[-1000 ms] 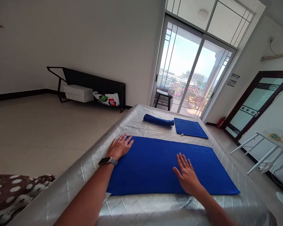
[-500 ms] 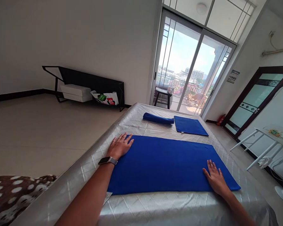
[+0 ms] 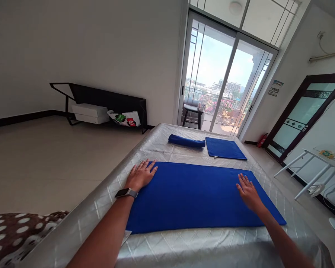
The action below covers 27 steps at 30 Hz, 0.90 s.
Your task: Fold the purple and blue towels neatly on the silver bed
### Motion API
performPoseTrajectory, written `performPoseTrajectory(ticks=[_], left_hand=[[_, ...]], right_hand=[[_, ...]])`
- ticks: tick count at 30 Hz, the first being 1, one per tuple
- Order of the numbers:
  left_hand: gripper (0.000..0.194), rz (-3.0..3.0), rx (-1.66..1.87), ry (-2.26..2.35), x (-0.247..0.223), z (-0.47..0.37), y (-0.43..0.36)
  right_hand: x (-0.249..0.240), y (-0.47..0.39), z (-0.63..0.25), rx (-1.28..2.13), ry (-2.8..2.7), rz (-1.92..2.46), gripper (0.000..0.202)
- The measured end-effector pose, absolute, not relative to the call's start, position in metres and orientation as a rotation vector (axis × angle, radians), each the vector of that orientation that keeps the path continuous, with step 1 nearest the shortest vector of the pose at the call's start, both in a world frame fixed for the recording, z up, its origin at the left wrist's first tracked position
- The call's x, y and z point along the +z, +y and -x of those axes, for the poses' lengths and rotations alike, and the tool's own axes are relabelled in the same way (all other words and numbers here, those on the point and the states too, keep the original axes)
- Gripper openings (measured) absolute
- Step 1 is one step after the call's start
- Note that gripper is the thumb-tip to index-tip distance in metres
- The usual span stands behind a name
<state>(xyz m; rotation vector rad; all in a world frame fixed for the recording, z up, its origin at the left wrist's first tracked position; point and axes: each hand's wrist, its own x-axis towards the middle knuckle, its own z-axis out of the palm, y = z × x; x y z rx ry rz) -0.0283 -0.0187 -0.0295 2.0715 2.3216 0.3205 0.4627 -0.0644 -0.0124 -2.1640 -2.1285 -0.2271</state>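
A long blue cloth lies spread flat across a bed with a shiny quilted cover. My left hand rests flat at its far left corner, fingers stretched out, a watch on the wrist. Toward the right end of the same cloth, my right hand lies palm down with fingers extended. A small white tag sticks out at the near left corner. Beyond the cloth are a rolled blue cloth and a smaller folded blue cloth.
A black rack with a white box and a printed bag stands by the left wall. Brown spotted fabric is at lower left. On the right are a white table and a fire extinguisher; glass doors are behind.
My right hand has slid away from me and slightly left over the blue cloth. My left hand stays at the far left corner.
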Motion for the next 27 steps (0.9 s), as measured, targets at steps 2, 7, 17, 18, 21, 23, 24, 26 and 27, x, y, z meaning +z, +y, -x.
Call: performPoseTrajectory(ticks=[2, 7, 17, 18, 21, 23, 24, 26, 27], left_hand=[[0.058, -2.076, 0.303, 2.322, -0.029, 0.028, -0.019], [0.057, -2.138, 0.23, 2.339, -0.035, 0.031, -0.018], [0.059, -2.13, 0.25, 2.323, -0.041, 0.037, -0.016], [0.059, -2.137, 0.263, 2.324, -0.042, 0.039, -0.016], [0.058, -2.153, 0.289, 2.323, -0.047, 0.042, -0.015], [0.059, -2.142, 0.285, 2.33, -0.048, 0.043, -0.014], [0.059, -2.133, 0.277, 2.336, -0.048, 0.043, -0.014], [0.059, -2.108, 0.248, 2.349, -0.046, 0.041, -0.014], [0.059, -2.097, 0.229, 2.355, -0.045, 0.04, -0.015]], right_hand=[[-0.005, -0.054, -0.418, -0.005, -2.333, 1.957, 0.061], [0.007, -0.029, -0.333, 0.335, -2.517, 1.81, 0.067], [-0.005, -0.002, -0.465, 0.17, -2.222, 2.251, 0.067], [-0.004, 0.0, -0.486, 0.16, -2.166, 2.313, 0.067], [-0.003, 0.005, -0.535, 0.164, -2.021, 2.432, 0.068], [-0.006, 0.007, -0.553, 0.175, -1.992, 2.442, 0.068], [-0.008, 0.007, -0.558, 0.175, -1.992, 2.437, 0.068], [-0.011, 0.008, -0.562, 0.16, -1.998, 2.431, 0.068], [-0.012, 0.008, -0.561, 0.146, -2.001, 2.432, 0.068]])
